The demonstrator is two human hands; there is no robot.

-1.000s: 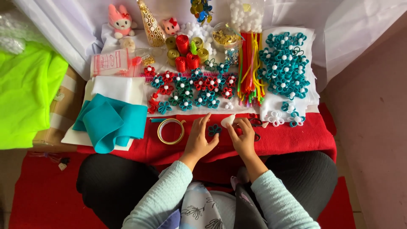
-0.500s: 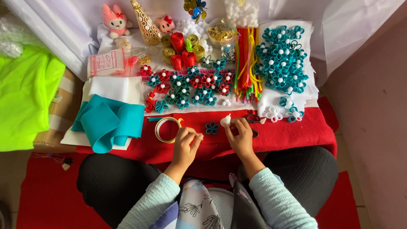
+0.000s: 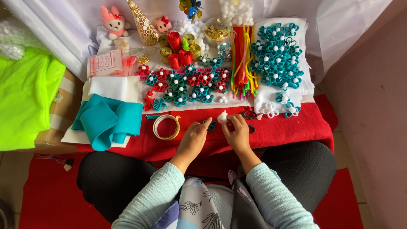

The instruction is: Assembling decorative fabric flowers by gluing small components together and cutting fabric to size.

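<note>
I saw the right hand [image 3: 238,132] pinching a small white piece [image 3: 222,116]. The left hand [image 3: 194,138] had loosely curled fingers, fingertips touching a teal flower [image 3: 210,125] on the red cloth [image 3: 292,127].

Two pink plush toys [image 3: 114,22], one gold cone [image 3: 143,24], one tape ring [image 3: 166,127], three red ribbon rolls [image 3: 174,41] (flowers too many to count).

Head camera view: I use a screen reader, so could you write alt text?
A seated person's left hand and right hand work on a small teal flower over a red cloth crowded with ribbon flowers.
</note>
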